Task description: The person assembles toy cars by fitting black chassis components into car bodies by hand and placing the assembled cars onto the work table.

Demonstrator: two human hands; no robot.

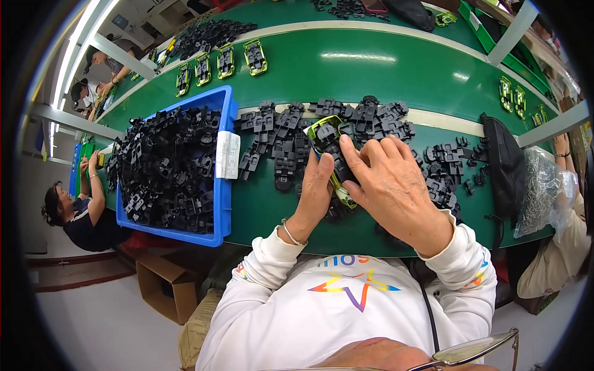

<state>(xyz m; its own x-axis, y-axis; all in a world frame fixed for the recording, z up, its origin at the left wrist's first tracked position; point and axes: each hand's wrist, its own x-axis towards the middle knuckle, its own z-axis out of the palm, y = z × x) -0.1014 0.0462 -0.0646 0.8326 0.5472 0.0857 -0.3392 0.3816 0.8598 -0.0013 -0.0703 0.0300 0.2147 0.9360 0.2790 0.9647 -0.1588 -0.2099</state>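
Observation:
Between my hands is a yellow-green plastic frame (pixel 323 131) with a black plastic part (pixel 328 147) set in it. My left hand (pixel 315 188) grips the frame along its left side, thumb up near its middle. My right hand (pixel 396 182) lies over the right side, its index fingertip on the black part and its thumb near the frame's lower end. The right palm hides part of the frame. Loose black plastic parts (pixel 286 139) lie on the green table just beyond and around my hands.
A blue bin (pixel 228 185) heaped with black parts stands at left. Assembled green-framed pieces (pixel 255 57) sit across the belt (pixel 359 68). At right are a black bag (pixel 502 167) and a clear bag of small metal pieces (pixel 541 188). Other people (pixel 80 210) work at left and far left.

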